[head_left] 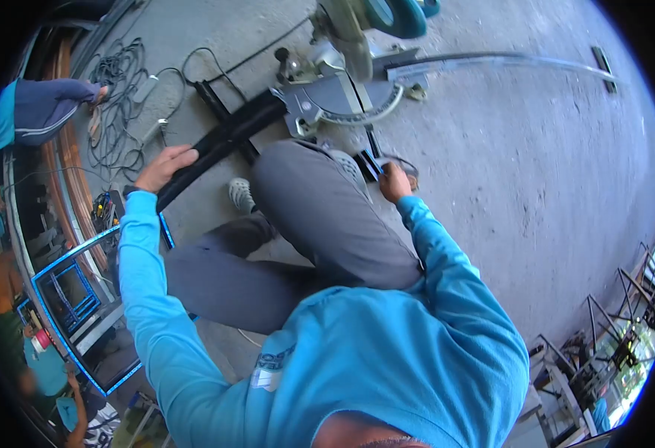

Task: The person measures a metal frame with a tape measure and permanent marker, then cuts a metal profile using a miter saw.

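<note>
My left hand [168,167] is closed round the near end of a long black profile [227,134]. The profile slants up to the right, and its far end reaches the left side of the base of a miter saw [342,97]. My right hand [396,181] is in front of the saw, fingers closed on a short dark piece with a pale bluish face [371,165]. The saw's head is raised above its round table. My bent knee lies between my two hands.
A black bar [206,97] lies under the profile. Tangled cables [118,104] and power strips [148,89] lie at the left. A long metal strip [507,60] extends right from the saw. Blue-edged frames [64,343] stand lower left. Other people [44,112] are at the left edge.
</note>
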